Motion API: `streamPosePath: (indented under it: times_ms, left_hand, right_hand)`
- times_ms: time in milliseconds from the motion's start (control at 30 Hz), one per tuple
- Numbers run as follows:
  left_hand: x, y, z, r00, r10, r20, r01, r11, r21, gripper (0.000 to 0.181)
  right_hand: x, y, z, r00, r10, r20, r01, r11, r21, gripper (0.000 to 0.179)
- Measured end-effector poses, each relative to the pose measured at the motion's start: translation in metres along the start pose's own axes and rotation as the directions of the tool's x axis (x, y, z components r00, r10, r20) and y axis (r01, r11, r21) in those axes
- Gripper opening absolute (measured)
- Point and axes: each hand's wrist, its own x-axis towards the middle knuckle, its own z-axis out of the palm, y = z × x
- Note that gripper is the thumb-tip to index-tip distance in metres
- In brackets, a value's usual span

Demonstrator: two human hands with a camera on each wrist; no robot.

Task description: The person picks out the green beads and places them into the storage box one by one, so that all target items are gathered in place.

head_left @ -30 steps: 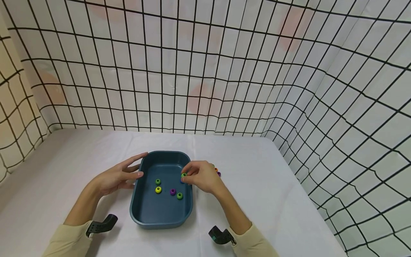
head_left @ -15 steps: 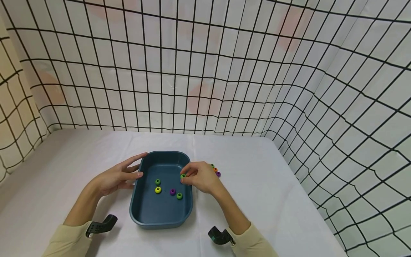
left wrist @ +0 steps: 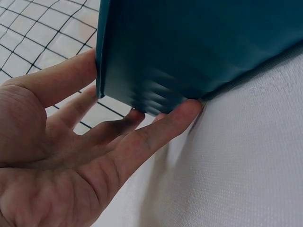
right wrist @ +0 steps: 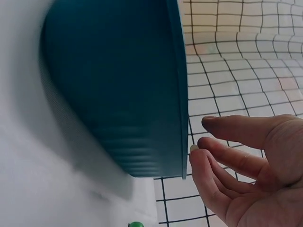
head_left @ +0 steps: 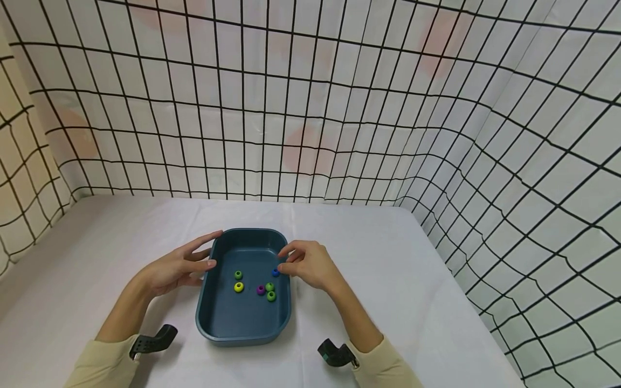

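A dark blue rectangular tray (head_left: 242, 323) stands on the white table. Inside it lie a yellow bead (head_left: 239, 287), a purple bead (head_left: 261, 290), a blue bead (head_left: 275, 272) and several green beads (head_left: 269, 287), two of them close together. My left hand (head_left: 181, 264) has its fingers spread against the tray's left side; in the left wrist view the fingertips (left wrist: 189, 109) touch the outer wall. Over the tray's right rim, my right hand (head_left: 310, 264) holds nothing, with a gap between thumb and fingers. The blue bead sits right beside its thumb.
A green bead (right wrist: 136, 224) peeks in at the bottom of the right wrist view, on the white cloth outside the tray. Black netting (head_left: 310, 124) hangs before white sheets behind the table and along its sides.
My right hand has let go of a green bead, which now lies by the purple one. The hand shifted slightly right and its fingers parted, covering the loose beads behind it. The left hand stayed.
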Motion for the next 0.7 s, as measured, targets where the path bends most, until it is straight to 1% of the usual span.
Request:
streamPosePath:
  times_ms: [200, 433, 700]
  left_hand:
    - [0.0, 0.002, 0.001, 1.0, 0.0, 0.001, 0.0, 1.0, -0.003, 0.082]
    - [0.0, 0.0, 0.0, 1.0, -0.007, -0.003, 0.007, 1.0, 0.001, 0.082]
    - [0.0, 0.001, 0.0, 1.0, -0.011, -0.004, 0.011, 1.0, 0.005, 0.082]
  right_hand:
    - [0.001, 0.005, -0.012, 0.999, 0.033, -0.039, -0.034, 0.999, -0.004, 0.029]
    - [0.0, 0.015, -0.033, 0.986, 0.096, -0.136, -0.098, 0.995, -0.012, 0.023]
    - [-0.001, 0.028, -0.051, 0.973, 0.166, -0.163, -0.169, 0.986, -0.005, 0.024]
